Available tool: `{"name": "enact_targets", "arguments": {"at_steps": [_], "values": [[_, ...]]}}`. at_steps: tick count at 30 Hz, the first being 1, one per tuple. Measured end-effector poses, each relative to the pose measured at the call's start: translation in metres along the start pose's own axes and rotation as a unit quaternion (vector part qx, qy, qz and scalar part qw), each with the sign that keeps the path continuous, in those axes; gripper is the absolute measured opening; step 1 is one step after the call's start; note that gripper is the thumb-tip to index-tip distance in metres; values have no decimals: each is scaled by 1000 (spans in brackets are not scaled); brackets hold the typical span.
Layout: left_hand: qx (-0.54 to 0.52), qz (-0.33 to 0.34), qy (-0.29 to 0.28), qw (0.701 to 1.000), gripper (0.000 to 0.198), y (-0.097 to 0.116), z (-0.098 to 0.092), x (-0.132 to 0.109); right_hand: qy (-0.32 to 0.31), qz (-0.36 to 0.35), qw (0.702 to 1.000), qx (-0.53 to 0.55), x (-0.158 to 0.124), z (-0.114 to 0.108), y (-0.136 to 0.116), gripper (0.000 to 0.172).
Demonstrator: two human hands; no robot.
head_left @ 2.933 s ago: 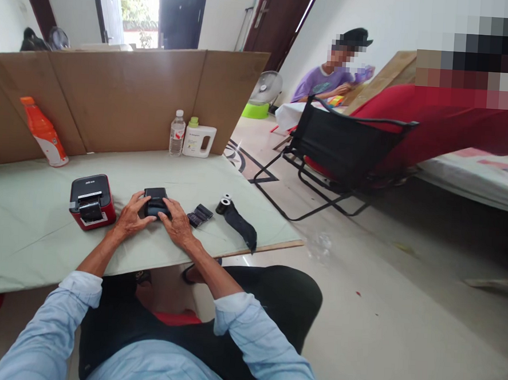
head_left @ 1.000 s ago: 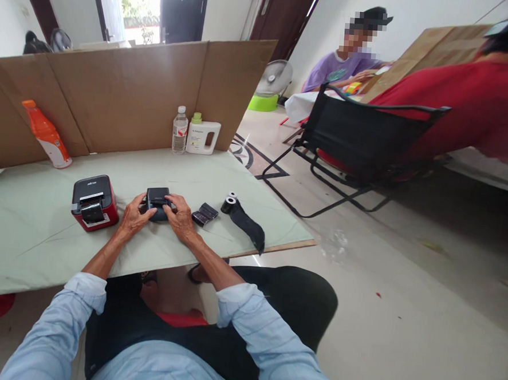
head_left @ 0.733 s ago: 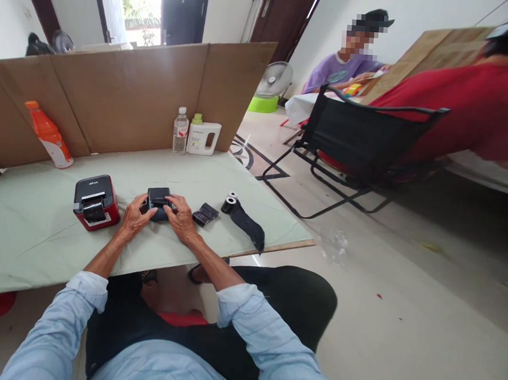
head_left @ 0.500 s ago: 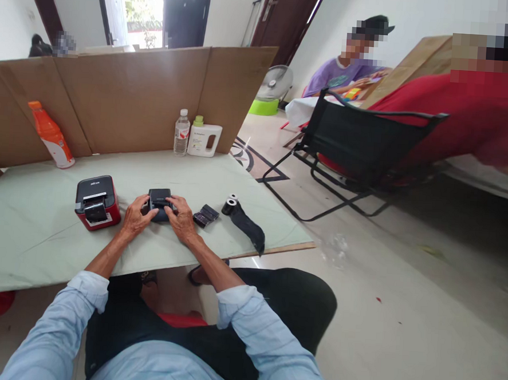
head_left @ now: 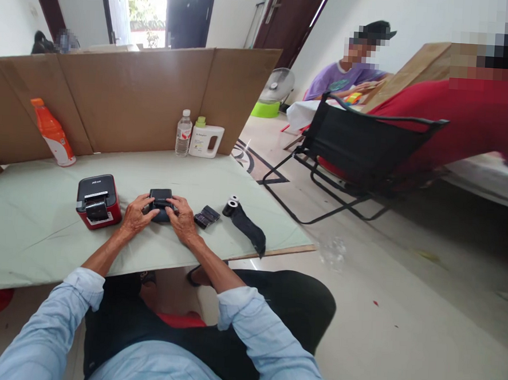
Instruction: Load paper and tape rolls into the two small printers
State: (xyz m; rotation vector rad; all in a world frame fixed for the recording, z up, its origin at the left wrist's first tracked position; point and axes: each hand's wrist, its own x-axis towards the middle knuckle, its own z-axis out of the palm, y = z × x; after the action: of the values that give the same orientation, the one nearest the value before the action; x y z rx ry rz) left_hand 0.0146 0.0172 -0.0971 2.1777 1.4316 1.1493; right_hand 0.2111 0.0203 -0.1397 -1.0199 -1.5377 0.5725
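Note:
A small black device (head_left: 161,195) rests on the pale green table, gripped from both sides. My left hand (head_left: 137,216) has its fingers closed on the left side of it, and my right hand (head_left: 183,220) holds its right side, thumbs near the front. Left of my hands stands a red and black printer (head_left: 99,201) with a dark strip at its front. To the right lie a small dark item with several sections (head_left: 207,216) and a black ribbon roll (head_left: 230,206) with a loose length trailing toward the table's front edge.
Along the cardboard screen (head_left: 134,99) stand an orange bottle (head_left: 53,132), a clear bottle (head_left: 184,133) and a white jug (head_left: 206,140). A black folding chair (head_left: 364,139) holds a person in red; another person in purple sits beyond. A fan (head_left: 277,85) stands behind.
The view has shifted slightly. Both hands stay on the black device with barely any movement. The person in red has moved a little.

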Motion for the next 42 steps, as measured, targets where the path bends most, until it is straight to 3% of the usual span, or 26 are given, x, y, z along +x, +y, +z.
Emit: {"name": "enact_targets", "arguments": {"at_steps": [7,11,14,18,25,42], "values": [[-28,-57,1,998,45,5,0,-5,3,-7,1000,-12,1,-1,-2,36],[-64,-113,-14,991,27,-3,-4,10,-1,-13,999,-29,2,-1,-3,44],[-74,-148,-17,986,25,-13,-3,27,-5,-14,999,-46,2,0,0,48],[-104,-201,-34,973,33,-20,5,42,-4,-13,998,-60,3,2,6,50],[-164,-249,-68,952,57,-17,4,46,-1,-13,998,-58,3,4,9,51],[-246,-310,-52,917,58,-9,0,55,-9,-2,998,-63,3,2,9,54]]}}
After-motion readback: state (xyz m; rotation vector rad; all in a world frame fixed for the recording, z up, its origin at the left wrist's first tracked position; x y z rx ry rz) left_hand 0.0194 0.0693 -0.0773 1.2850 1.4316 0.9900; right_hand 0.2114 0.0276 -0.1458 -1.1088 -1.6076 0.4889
